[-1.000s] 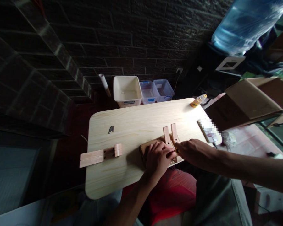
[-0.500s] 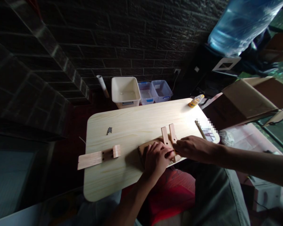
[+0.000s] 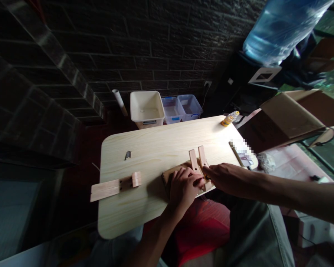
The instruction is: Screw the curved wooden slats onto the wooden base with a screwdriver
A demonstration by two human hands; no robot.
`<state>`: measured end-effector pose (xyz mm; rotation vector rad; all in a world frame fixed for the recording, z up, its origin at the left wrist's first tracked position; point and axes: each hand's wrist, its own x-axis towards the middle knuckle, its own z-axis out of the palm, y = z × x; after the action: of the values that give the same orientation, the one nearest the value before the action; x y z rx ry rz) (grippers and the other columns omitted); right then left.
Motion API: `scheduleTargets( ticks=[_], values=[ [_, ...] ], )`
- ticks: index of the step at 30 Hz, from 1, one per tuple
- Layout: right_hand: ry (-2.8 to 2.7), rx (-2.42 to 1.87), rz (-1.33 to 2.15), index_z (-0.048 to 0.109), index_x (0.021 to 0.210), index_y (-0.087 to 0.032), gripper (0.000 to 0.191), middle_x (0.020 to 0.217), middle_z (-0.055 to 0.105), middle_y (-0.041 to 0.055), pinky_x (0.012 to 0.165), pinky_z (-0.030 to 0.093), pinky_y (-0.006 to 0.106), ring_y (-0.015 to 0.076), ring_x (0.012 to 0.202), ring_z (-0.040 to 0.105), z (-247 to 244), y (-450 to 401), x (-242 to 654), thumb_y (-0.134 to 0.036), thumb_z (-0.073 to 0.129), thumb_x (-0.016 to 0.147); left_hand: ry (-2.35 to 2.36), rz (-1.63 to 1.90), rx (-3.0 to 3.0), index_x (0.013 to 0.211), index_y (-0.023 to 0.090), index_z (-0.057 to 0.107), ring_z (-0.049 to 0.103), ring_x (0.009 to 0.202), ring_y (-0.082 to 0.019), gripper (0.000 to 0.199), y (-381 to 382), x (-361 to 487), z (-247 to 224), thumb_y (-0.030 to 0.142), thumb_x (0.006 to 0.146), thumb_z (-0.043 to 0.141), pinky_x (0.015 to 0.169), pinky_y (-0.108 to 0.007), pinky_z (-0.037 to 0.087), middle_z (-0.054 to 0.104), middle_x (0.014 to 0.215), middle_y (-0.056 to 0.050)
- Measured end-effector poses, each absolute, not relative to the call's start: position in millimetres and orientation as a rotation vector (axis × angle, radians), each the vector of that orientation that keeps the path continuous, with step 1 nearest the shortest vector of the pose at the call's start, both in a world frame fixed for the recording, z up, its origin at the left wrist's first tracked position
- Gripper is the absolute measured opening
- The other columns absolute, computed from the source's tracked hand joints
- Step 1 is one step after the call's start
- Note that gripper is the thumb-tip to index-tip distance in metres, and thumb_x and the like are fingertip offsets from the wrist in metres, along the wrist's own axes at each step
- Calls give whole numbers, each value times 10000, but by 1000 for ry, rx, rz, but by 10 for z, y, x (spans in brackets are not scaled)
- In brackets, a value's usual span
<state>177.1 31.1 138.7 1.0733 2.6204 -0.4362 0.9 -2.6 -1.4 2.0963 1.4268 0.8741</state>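
My left hand (image 3: 185, 183) is closed over a wooden piece (image 3: 167, 174) near the table's front edge, its fingers bent across the top. Thumb and forefinger come close to the tip of a screwdriver with a yellow and black handle (image 3: 207, 177). My right hand (image 3: 219, 176) is wrapped round that handle, which is mostly hidden. Two narrow wooden strips (image 3: 193, 160) with dark holes stick out beyond my hands, side by side. What lies between my fingertips is too small to make out.
On the table (image 3: 156, 148), dark screws (image 3: 128, 155) lie in a small pile at the left. A jointed wooden piece (image 3: 105, 190) overhangs the left edge. A yellow-capped bottle (image 3: 230, 118) stands at the far right corner. Plastic bins (image 3: 147, 107) sit beyond; a cardboard box (image 3: 292, 115) is at right.
The right hand has turned slightly around the handle, showing more of its yellow and black. The left hand keeps its place on the wood; the whole view has shifted a little.
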Motion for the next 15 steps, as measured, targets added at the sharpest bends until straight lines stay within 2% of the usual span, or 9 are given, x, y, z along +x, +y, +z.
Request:
scheduleTargets(
  ticks=[2, 8, 11, 15],
  values=[
    [2636, 1015, -460, 662, 1052, -157, 205, 755, 678, 9, 529, 300, 273, 110, 579, 576, 1432, 347, 1794, -31, 524, 967, 1420, 876, 2103, 906, 320, 817, 629, 969, -220, 45, -23, 3, -9, 279, 919, 804, 889, -413, 390, 737, 924, -3],
    [2686, 927, -461, 683, 999, -157, 224, 846, 691, 52, 593, 290, 302, 128, 675, 583, 1418, 427, 1846, -121, 475, 1074, 1399, 875, 2106, 985, 321, 824, 644, 991, -228, 60, -12, -11, 12, 311, 931, 800, 894, -417, 399, 742, 948, -15],
    [2675, 950, -497, 677, 940, -161, 231, 776, 676, 11, 574, 303, 284, 104, 626, 573, 1366, 420, 1867, -169, 498, 1084, 1400, 873, 2099, 960, 312, 824, 647, 986, -228, 42, -11, -12, 30, 300, 927, 801, 897, -419, 402, 746, 950, -19],
    [2638, 1009, -476, 680, 897, -160, 213, 740, 682, -1, 550, 317, 280, 100, 584, 574, 1328, 394, 1848, -136, 530, 1046, 1405, 869, 2089, 926, 310, 819, 646, 988, -232, 22, -7, -11, 45, 297, 919, 804, 899, -425, 400, 747, 940, -16]
  ],
)
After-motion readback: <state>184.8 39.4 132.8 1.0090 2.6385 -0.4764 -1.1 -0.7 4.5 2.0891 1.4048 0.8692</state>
